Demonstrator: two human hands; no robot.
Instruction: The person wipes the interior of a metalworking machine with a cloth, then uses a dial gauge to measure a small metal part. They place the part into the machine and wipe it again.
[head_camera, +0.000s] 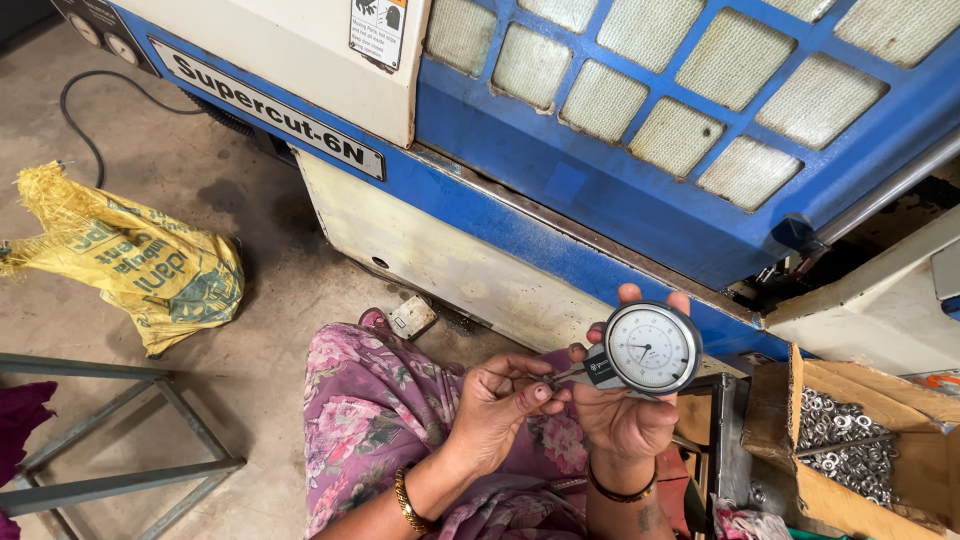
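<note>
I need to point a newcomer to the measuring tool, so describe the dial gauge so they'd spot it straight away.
Start at the big blue and cream machine; just below its lower edge, the person's right hand holds up the dial gauge. The left hand pinches at its thin tip. It is the only round white clock-like face with a needle, unlike the small metal rings in the cardboard box.

The right hand holds a dial gauge upright while the left hand pinches its jaw tip

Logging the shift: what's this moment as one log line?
right hand: holds dial gauge | left hand: pinches small part at gauge tip | box of washers: right
</note>
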